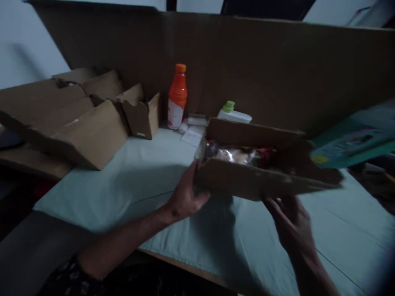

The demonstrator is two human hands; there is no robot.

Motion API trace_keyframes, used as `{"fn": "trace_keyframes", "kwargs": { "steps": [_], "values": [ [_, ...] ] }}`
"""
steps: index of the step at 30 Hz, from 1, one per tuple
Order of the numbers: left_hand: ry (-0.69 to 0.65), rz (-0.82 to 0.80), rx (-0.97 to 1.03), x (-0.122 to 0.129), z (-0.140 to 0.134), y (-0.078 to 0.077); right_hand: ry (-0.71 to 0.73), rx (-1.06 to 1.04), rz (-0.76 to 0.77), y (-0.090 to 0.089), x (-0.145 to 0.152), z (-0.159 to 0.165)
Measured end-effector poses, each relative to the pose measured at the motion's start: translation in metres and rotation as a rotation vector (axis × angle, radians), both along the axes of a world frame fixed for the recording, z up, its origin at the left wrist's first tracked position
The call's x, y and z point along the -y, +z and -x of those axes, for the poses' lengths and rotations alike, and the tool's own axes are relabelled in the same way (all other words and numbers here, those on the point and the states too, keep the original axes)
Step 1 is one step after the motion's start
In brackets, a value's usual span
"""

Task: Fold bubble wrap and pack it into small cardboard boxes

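An open cardboard box is held over the table, tilted a little. Shiny plastic-wrapped packets with red ends lie in its left part. My left hand grips the box's left end, its thumb in front and the other fingers partly hidden behind the cardboard. Under the front lower edge, my right hand holds the box from below; its fingertips are hidden beneath it. Just behind the box, a white bottle with a green cap is partly covered.
An orange bottle stands at the back beside small clear packets. Several open cardboard boxes sit at the left. A teal package is at the right. A tall cardboard panel backs the table with its pale green cloth.
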State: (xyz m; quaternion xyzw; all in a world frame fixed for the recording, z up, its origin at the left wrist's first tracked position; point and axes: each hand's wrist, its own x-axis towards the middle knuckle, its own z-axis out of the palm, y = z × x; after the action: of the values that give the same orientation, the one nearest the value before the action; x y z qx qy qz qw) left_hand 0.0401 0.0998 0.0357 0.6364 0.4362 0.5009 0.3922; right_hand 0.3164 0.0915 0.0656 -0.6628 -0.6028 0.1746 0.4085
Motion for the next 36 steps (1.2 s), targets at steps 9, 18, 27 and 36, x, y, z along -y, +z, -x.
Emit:
{"fn": "trace_keyframes", "kwargs": {
  "steps": [9,18,27,36],
  "values": [
    [0.449,0.16,-0.006,0.069,0.083,-0.032,0.524,-0.059,0.076,-0.011,-0.061,0.117],
    [0.778,0.215,0.207,0.069,0.15,-0.06,0.747,-0.004,0.036,-0.06,-0.148,0.326],
    [0.699,0.196,0.103,0.038,0.164,-0.07,0.786,0.274,0.02,-0.088,-0.109,0.338],
    [0.812,0.071,-0.065,0.033,0.172,-0.084,0.797,0.497,-0.046,-0.076,-0.09,0.34]
  ]
}}
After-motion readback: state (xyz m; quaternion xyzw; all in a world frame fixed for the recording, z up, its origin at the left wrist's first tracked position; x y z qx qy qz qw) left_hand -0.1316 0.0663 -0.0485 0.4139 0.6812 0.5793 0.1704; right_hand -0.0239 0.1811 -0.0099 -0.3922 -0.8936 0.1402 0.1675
